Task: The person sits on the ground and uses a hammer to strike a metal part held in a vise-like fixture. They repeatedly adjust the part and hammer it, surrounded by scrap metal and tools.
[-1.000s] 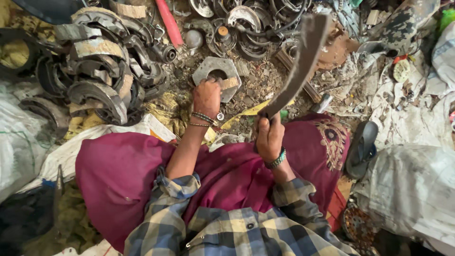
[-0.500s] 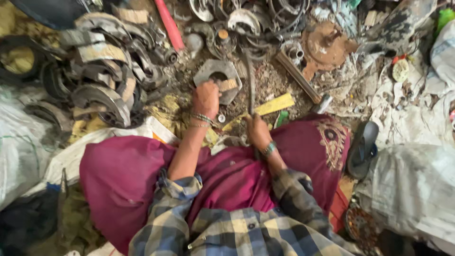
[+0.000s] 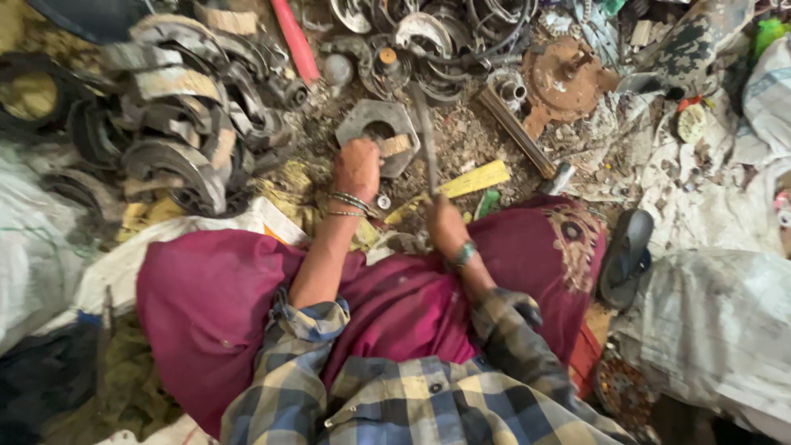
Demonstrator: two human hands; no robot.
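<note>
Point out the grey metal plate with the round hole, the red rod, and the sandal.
grey metal plate (image 3: 366, 118), head view, upper left flat face.
red rod (image 3: 294, 39), head view, mid-shaft.
sandal (image 3: 626, 255), head view, middle of sole.

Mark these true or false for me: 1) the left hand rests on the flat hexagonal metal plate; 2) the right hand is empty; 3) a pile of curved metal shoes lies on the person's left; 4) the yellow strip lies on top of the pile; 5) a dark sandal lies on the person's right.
1) True: the left hand presses on the hexagonal plate.
2) False: the right hand holds a thin dark tool in a shut grip.
3) True: the pile of curved shoes is there.
4) False: the yellow strip lies on the ground by the right hand.
5) True: the sandal.
</note>
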